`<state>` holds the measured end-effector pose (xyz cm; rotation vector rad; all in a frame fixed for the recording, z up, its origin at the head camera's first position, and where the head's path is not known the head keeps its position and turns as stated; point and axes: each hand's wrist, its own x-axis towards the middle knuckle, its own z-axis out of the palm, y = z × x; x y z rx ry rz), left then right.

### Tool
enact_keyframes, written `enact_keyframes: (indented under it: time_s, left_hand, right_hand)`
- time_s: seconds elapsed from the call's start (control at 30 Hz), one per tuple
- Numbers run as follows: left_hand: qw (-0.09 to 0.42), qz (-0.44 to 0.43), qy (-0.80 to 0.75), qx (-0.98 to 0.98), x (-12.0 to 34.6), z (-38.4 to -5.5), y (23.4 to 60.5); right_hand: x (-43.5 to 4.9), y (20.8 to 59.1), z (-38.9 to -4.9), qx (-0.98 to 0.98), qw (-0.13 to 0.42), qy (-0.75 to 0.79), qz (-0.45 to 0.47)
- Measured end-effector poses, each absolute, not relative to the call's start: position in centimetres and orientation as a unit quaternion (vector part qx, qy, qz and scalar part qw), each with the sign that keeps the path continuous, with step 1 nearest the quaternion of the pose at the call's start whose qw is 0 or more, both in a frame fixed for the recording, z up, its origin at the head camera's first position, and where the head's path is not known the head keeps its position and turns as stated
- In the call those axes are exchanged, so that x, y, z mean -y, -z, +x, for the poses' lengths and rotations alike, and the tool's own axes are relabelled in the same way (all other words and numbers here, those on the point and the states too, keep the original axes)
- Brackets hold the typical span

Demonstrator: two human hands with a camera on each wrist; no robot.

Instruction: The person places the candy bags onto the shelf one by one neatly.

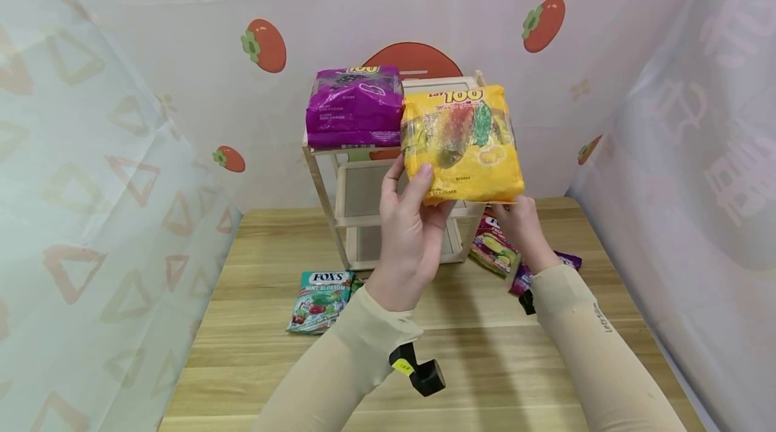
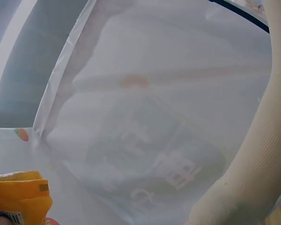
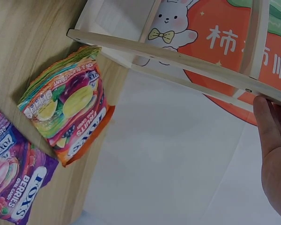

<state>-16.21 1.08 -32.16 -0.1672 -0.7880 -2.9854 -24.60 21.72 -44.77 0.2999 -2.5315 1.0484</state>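
My left hand holds up a yellow bag of gummy candy by its lower left part, thumb in front. In the left wrist view only a corner of this bag shows at the lower left. A small wooden shelf rack stands behind it. My right hand grips the rack's right side near the top; in the right wrist view the digits meet the wooden post, some fingers out of sight. On the rack's top left lies a purple candy bag.
A green mint candy bag lies on the wooden table, left of the rack. To the right lie a fruit candy bag and a purple berries candy bag. Printed cloth walls enclose the table's back and sides.
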Motion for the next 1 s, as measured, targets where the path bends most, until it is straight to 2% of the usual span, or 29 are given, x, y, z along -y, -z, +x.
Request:
enact_keyframes:
  time_s: [0.3, 1.0]
  left_hand:
    - [0.039, -0.033, 0.968, 0.245, -1.7, -16.7, 30.9]
    - [0.065, -0.024, 0.975, 0.211, -2.5, -17.0, 29.7]
  right_hand:
    - [-21.9, 44.8, -24.5, 0.897, 0.171, -0.393, 0.108]
    - [-21.9, 44.9, -24.7, 0.885, 0.18, -0.413, 0.123]
